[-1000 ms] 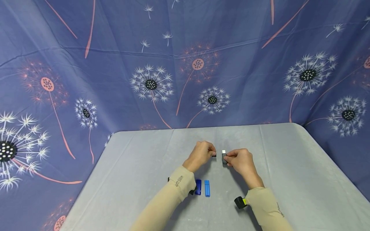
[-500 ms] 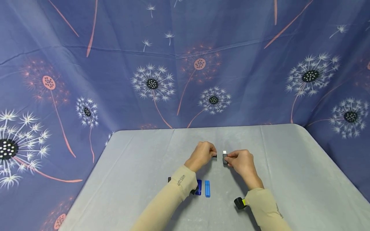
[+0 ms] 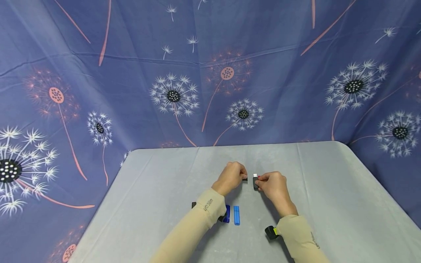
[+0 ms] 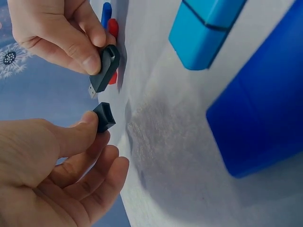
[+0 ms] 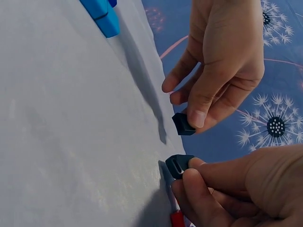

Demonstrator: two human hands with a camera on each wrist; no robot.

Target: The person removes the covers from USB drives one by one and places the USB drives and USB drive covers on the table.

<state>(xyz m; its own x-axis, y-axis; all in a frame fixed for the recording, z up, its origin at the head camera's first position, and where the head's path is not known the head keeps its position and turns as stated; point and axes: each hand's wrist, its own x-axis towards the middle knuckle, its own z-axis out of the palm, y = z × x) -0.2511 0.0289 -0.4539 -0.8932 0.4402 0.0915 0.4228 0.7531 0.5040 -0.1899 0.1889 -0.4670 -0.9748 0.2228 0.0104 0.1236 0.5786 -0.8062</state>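
Note:
My left hand point(image 3: 229, 178) pinches a small black cap point(image 4: 104, 117) between thumb and finger, its hollow end showing in the left wrist view. My right hand point(image 3: 274, 187) holds a black USB flash drive point(image 3: 255, 183) with its metal plug point(image 4: 92, 91) bare and pointing away from me in the head view. Cap and drive are a short gap apart, above the table. In the right wrist view the drive's rounded, slotted end point(image 5: 176, 166) faces the camera. The fingers cover part of both pieces.
A light blue stick point(image 3: 236, 215) lies on the grey-covered table point(image 3: 158, 190) nearer me, beside a dark blue one point(image 3: 227, 214) partly hidden by my left sleeve. Something red point(image 4: 112, 27) and something blue point(image 4: 107, 14) show behind the right hand. A patterned blue curtain point(image 3: 283, 102) hangs behind.
My right hand and the drive have shifted slightly toward me, and a bit of red now shows beside its fingers. The left hand still holds the cap and has barely moved.

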